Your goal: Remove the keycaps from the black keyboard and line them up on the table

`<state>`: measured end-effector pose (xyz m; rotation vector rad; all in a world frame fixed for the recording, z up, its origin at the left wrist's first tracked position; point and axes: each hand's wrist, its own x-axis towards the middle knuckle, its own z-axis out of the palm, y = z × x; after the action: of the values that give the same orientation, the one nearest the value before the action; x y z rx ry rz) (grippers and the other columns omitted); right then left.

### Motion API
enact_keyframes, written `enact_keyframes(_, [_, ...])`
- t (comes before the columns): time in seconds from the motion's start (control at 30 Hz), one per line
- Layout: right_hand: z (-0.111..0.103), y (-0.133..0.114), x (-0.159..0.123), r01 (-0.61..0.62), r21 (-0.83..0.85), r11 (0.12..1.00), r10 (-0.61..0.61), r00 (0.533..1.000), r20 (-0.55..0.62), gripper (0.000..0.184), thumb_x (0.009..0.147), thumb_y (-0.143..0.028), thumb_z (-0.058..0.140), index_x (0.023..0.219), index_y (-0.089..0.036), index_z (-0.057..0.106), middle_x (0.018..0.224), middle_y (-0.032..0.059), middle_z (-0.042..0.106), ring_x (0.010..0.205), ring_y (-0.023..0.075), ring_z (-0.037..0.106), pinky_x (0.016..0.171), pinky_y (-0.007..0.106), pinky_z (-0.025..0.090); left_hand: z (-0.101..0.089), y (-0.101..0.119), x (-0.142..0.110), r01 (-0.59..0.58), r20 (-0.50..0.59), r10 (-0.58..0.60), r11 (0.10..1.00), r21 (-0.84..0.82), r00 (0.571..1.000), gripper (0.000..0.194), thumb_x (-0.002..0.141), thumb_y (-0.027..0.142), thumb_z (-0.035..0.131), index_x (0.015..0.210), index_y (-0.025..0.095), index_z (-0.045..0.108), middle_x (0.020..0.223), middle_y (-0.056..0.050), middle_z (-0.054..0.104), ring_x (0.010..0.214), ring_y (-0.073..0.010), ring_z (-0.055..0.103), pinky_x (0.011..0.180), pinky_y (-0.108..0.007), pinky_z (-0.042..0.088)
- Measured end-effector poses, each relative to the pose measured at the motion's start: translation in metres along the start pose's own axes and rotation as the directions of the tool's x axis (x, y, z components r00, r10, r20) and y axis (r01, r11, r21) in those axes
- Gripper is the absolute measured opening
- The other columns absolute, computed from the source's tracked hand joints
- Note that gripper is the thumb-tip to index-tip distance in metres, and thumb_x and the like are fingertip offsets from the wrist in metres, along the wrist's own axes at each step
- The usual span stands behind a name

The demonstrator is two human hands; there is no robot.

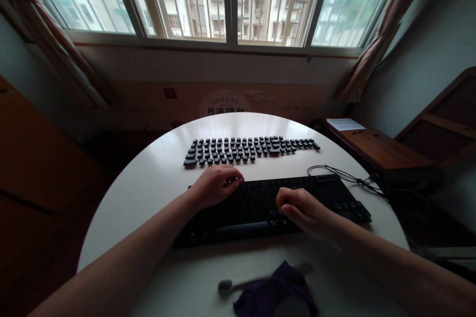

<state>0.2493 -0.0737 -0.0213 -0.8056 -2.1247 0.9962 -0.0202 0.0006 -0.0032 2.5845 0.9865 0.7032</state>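
On the white counter (137, 193), we have the black keyboard (256, 203) mid-frame. Our left hand (217, 185) and right hand (303, 210) curl over it; we cannot tell whether either grip holds anything. Reaching carelessly forward, we could scatter the loose keycaps (252, 151) above centre.

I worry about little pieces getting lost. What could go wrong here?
The left hand is close to the rows of keycaps on the table, so it might bump some out of line. The cable trails from behind the keyboard toward the table's right edge; if it snagged, it could perhaps tug the keyboard.
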Motion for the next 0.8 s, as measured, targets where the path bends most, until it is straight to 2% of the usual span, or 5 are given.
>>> enact_keyframes(0.1, [0.001, 0.005, -0.002, -0.045, 0.108, 0.993, 0.051, 0.997, -0.052, 0.040, 0.099, -0.055, 0.042, 0.083, -0.019, 0.050, 0.056, -0.0064, 0.039, 0.047, 0.0084, 0.033, 0.046, 0.021, 0.026, 0.000, -0.001, -0.001, 0.005, -0.001, -0.005, 1.000, -0.005, 1.000, 0.016, 0.085, 0.014, 0.057, 0.087, 0.018, 0.073, 0.081, -0.003, 0.069, 0.067, -0.0127, 0.060, 0.065, -0.023, 0.045])
enact_keyframes(0.27, [0.003, 0.012, -0.005, -0.115, 0.230, 0.966, 0.131, 0.990, -0.057, 0.039, 0.096, -0.056, 0.048, 0.084, -0.019, 0.051, 0.049, -0.0084, 0.039, 0.039, 0.0067, 0.033, 0.039, 0.018, 0.021, 0.000, -0.002, -0.001, 0.011, 0.003, -0.011, 1.000, -0.007, 1.000, 0.016, 0.084, 0.014, 0.058, 0.087, 0.018, 0.073, 0.081, -0.003, 0.069, 0.068, -0.0131, 0.060, 0.066, -0.024, 0.045])
enact_keyframes(0.47, [0.006, 0.005, -0.001, -0.018, 0.500, 0.866, 0.194, 0.933, -0.302, 0.040, 0.097, -0.059, 0.043, 0.085, -0.022, 0.047, 0.050, -0.0097, 0.038, 0.035, 0.0062, 0.033, 0.034, 0.016, 0.020, 0.000, -0.003, 0.000, 0.018, 0.015, -0.018, 1.000, -0.014, 1.000, 0.016, 0.083, 0.013, 0.058, 0.087, 0.019, 0.073, 0.081, -0.002, 0.070, 0.069, -0.0132, 0.061, 0.067, -0.024, 0.046])
enact_keyframes(0.63, [0.010, 0.002, -0.007, 0.013, 0.388, 0.922, 0.096, 0.961, -0.259, 0.036, 0.097, -0.057, 0.046, 0.088, -0.022, 0.050, 0.052, -0.0083, 0.040, 0.038, 0.0071, 0.035, 0.037, 0.017, 0.023, -0.005, 0.002, -0.001, -0.002, 0.023, 0.001, 1.000, 0.014, 1.000, 0.017, 0.083, 0.013, 0.057, 0.089, 0.019, 0.073, 0.083, -0.002, 0.070, 0.069, -0.0131, 0.061, 0.065, -0.024, 0.046])
enact_keyframes(0.8, [0.006, -0.009, -0.014, 0.185, 0.122, 0.975, -0.140, 0.941, -0.309, 0.025, 0.100, -0.045, 0.045, 0.095, -0.023, 0.054, 0.067, -0.0021, 0.048, 0.049, 0.0100, 0.041, 0.046, 0.023, 0.033, -0.017, 0.037, -0.003, -0.024, 0.026, 0.023, 0.999, 0.033, 0.999, 0.014, 0.090, 0.025, 0.060, 0.088, 0.020, 0.073, 0.084, -0.003, 0.069, 0.075, -0.0158, 0.062, 0.067, -0.026, 0.046])
